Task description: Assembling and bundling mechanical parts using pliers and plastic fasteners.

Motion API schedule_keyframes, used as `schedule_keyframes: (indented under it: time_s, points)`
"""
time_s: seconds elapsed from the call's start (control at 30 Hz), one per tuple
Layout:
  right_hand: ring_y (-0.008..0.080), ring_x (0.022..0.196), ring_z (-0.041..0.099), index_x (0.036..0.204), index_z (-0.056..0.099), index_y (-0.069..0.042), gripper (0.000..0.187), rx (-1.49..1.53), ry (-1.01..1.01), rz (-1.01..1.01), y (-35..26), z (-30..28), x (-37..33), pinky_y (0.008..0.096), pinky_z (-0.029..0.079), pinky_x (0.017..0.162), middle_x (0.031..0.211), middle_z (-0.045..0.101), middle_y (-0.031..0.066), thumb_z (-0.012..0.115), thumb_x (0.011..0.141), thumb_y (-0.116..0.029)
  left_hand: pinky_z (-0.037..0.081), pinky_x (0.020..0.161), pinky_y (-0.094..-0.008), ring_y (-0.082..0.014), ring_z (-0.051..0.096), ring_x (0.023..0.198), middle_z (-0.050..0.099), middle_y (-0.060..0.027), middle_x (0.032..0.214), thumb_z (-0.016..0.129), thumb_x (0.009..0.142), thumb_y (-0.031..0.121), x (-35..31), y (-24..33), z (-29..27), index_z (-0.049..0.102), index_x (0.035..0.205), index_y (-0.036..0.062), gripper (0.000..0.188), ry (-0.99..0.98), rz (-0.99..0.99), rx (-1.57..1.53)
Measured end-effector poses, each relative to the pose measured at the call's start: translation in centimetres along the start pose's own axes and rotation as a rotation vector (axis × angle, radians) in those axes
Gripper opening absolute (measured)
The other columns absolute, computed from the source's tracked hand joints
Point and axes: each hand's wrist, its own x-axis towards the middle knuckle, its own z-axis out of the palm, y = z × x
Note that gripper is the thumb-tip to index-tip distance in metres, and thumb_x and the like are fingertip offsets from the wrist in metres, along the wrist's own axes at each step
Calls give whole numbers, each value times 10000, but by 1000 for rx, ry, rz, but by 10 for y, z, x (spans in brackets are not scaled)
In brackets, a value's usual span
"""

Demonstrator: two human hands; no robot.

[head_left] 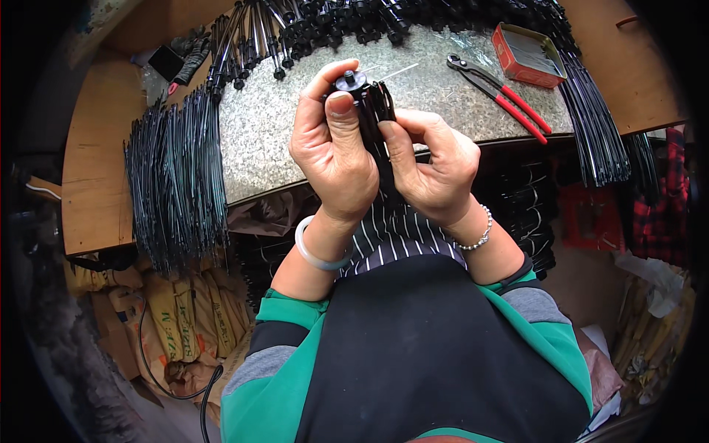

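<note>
Over the near part of the stone-topped bench, my left hand [336, 151] grips a round black hub [350, 80] between thumb and fingers. Black ribs [378, 100] hang from it, like those of an umbrella frame. My right hand [432, 159] pinches these ribs just below the hub, thumb against forefinger. A thin pale wire [401, 71] juts out to the right beside the hub. My palms and curled fingers hide part of the ribs.
Red-handled pliers [502, 96] lie on the bench, right of my hands. Behind them a red tin [528, 55] holds thin wires. Black rib bundles [177, 177] drape over the left edge, others [594, 125] over the right. Shafts with black fittings [277, 44] are heaped behind.
</note>
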Motion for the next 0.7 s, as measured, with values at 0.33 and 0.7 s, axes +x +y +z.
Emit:
schedule_keyframes:
  time_s: [0.33,0.7]
  points:
    - [110,762,617,895,628,45,107,551,-27,390,4,0,1,221,496,684,847,653,90,650,800,3,519,698,-263,-170,632,763,637,-129,843,460,933,331,7,-3,-9,517,1105,-22,398,-93,-185,-226]
    - [93,737,569,864,638,35,114,571,-9,359,20,6,-3,229,460,681,801,630,64,671,804,-56,523,772,-343,-231,636,818,623,-152,898,399,955,330,4,-11,-9,465,1129,-13,390,-84,-164,-300]
